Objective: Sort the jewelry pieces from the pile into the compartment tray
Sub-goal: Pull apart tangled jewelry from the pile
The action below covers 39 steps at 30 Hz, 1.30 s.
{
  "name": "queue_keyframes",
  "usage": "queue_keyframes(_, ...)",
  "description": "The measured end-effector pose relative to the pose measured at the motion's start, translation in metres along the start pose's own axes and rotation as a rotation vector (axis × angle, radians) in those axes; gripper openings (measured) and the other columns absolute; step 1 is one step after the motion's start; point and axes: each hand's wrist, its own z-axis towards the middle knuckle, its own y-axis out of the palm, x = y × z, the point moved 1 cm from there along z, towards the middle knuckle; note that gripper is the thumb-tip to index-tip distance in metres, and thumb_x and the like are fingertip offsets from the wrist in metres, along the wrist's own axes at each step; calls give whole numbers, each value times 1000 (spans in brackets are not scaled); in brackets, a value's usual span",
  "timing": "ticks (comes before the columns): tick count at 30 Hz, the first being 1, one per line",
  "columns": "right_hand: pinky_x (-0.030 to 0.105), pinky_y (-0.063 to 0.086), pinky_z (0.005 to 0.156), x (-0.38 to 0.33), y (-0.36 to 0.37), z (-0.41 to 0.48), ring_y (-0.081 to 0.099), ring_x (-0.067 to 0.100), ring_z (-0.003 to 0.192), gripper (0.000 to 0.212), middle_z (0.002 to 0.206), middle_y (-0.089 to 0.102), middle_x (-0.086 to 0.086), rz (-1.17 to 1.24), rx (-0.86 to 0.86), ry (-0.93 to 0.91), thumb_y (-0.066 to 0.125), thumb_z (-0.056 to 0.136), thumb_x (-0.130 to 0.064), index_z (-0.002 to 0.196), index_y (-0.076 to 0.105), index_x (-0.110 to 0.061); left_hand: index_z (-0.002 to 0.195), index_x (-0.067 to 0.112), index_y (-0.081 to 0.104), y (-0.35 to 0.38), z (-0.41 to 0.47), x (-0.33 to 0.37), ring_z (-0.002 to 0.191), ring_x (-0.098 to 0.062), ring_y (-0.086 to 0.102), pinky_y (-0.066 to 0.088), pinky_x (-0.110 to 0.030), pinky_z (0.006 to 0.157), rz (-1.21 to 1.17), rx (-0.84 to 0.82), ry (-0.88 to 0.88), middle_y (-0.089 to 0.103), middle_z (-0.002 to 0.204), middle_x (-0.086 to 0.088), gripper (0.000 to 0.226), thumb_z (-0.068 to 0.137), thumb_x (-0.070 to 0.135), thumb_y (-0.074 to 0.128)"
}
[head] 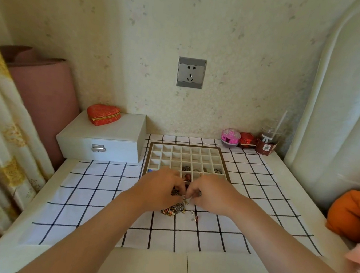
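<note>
Here both hands met mid-cloth (94, 194) over the pile (174, 209), left hand (160, 191) & right hand (211, 194) w/ fingertips pressed together, pinching a small piece (185, 199) between them; which piece, can't tell. The tray (148, 155) sat just behind them toward the cloth's far edge, a few near compartments filled. A white box (99, 137) stood at the table's far-left corner.
</note>
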Motion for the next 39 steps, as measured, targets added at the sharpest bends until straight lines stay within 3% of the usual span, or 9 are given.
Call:
queue_keyframes(3,27,53,80,3,5,-1,64,5,90,18,99,69,-14,32,25,6,70,91,-30,108,75,-31,101,35,74,-1,-3,-1,91,-3,51,40,-19,67,39,-47,-5,54,93,17,17,87,41,69)
queue_keyframes(12,26,53,80,3,9,1,61,0,86,10,94,69,-18,31,31,-35,71,90,-31,98,78,-32,103,35,73,-14,-1,-7,93,-2,54,49,-24,83,-43,-200,-87,57,98,20,20,83,33,73)
queue_keyframes(17,15,46,69,7,-6,7,63,-4,76,4,83,71,-15,306,161,32,75,88,-27,88,79,-28,103,32,70,-18,5,-17,83,1,59,51,-25,82,-281,-14,-145,68,97,17,17,87,27,72)
queue_keyframes(19,13,43,61,6,-13,11,60,-4,62,5,78,71,-12,443,232,47,75,88,-24,85,77,-27,100,32,70,-20,10,-17,85,0,63,53,-26,84,-435,62,-163,69,94,16,16,86,27,74)
queue_keyframes(25,23,49,54,-1,-26,23,57,9,47,6,71,70,-6,693,358,72,72,91,-15,87,74,-19,99,18,73,-27,21,-6,85,-16,71,59,-27,79,-856,229,-272,75,93,-2,17,83,15,78)
queue_keyframes(30,27,50,57,-5,-36,36,57,14,50,4,80,75,0,786,420,91,72,91,-18,92,76,-16,97,13,75,-35,27,-4,68,-6,67,55,-16,67,-1035,364,-357,76,88,-2,16,81,13,79)
queue_keyframes(35,30,50,57,-6,-39,50,57,13,50,12,77,74,-5,710,436,61,66,95,-20,88,75,-24,99,16,77,-35,35,-16,65,-7,63,55,-19,69,-997,439,-355,76,87,-4,15,84,17,77)
queue_keyframes(37,29,51,58,-5,-36,59,58,5,53,14,77,72,-8,625,454,74,66,95,-23,85,74,-29,104,22,75,-32,40,-25,73,-5,63,54,-23,76,-819,424,-332,74,89,2,16,88,21,73)
queue_keyframes(39,31,53,70,-2,-31,69,62,2,71,12,81,70,-13,439,460,87,65,94,-28,85,73,-31,113,28,70,-28,41,-35,86,-4,62,51,-27,82,-572,370,-321,70,96,11,21,93,25,66)
